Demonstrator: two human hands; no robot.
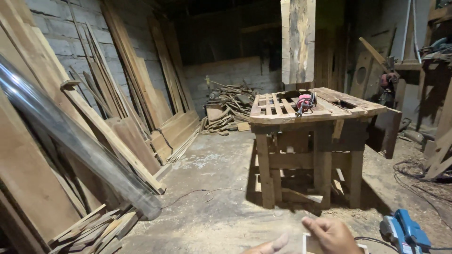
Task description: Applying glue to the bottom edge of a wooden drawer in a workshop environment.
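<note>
At the bottom edge of the view, the right hand (332, 234) held a small pale piece of wood (311, 244), its fingers curled over the top edge and pinching it. Only the tip of the left hand (270, 246) showed just beside it, one finger stretched out toward the wood; how the rest of its fingers stood could not be told. A blue power tool (406, 232) lay on the dusty floor (221, 164) near the right hand. Farther off stood a rough wooden workbench (310, 141) with a red tool (305, 102) on its slatted top. Long boards (141, 80) leaned against the block wall on the left, and a heap of scrap wood (230, 106) lay at the back.
</note>
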